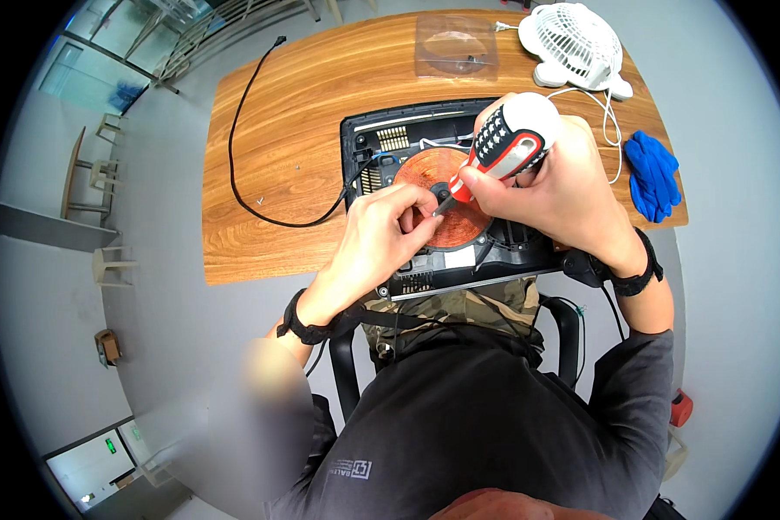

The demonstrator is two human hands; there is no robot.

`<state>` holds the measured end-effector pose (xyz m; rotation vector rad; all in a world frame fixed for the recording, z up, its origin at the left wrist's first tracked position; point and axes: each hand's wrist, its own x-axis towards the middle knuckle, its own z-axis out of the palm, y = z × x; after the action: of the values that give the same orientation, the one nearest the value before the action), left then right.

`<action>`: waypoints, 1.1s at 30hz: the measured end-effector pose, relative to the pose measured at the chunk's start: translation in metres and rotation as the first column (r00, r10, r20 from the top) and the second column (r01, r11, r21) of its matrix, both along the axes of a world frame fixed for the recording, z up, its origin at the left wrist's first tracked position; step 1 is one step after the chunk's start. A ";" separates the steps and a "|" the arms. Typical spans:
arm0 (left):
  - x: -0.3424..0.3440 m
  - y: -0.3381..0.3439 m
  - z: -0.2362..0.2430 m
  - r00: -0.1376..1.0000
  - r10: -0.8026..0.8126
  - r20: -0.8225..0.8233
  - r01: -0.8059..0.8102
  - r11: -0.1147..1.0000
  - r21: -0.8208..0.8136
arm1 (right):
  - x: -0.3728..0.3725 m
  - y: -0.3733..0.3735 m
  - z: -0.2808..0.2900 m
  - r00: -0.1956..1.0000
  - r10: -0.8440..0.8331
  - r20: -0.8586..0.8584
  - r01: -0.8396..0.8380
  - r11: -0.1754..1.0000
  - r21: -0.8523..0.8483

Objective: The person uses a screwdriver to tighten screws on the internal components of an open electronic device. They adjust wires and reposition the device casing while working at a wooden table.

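Observation:
My right hand point(572, 191) is wrapped round a screwdriver point(504, 147) with a fat white, black and red handle, its shaft slanting down to the left. At the shaft's lower end, the thumb and fingers of my left hand point(381, 230) are pinched together. Whatever they hold, if anything, is too small to tell. Both hands are over an opened induction cooker point(355, 139), whose black housing holds a round copper coil point(459, 227). The screwdriver tip is over the coil, close to its dark centre. My hands hide part of the coil and the housing's right side.
A black power cord point(234, 165) curves across the wooden table point(303, 95) at left, near tiny loose screws point(260, 201). At the back lie a clear plastic piece point(456, 48) and a white fan point(572, 43) with its cord. Blue gloves point(652, 176) rest near the right edge.

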<state>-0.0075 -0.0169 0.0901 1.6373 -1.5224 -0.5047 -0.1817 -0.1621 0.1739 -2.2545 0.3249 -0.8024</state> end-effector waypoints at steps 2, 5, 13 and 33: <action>0.003 -0.001 -0.001 0.999 0.005 0.049 -0.004 1.000 -0.014 | 0.003 0.000 0.003 0.999 -0.007 -0.045 0.008 1.000 0.021; 0.016 -0.007 -0.001 0.987 0.018 0.157 -0.011 0.999 -0.048 | 0.017 -0.003 0.012 0.998 0.031 -0.062 -0.031 1.000 0.001; 0.065 -0.041 0.013 0.946 0.009 0.324 -0.004 1.000 -0.018 | 0.078 -0.032 -0.004 0.992 0.120 0.027 -0.116 0.985 -0.131; 0.123 -0.112 -0.048 0.963 -0.190 0.190 0.147 0.964 0.221 | 0.129 -0.094 -0.031 0.937 0.260 -0.233 -0.292 0.950 -0.113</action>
<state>0.1156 -0.1293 0.0422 1.7707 -1.8293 -0.6143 -0.0525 -0.2561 0.1425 -2.4601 0.0436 -0.4461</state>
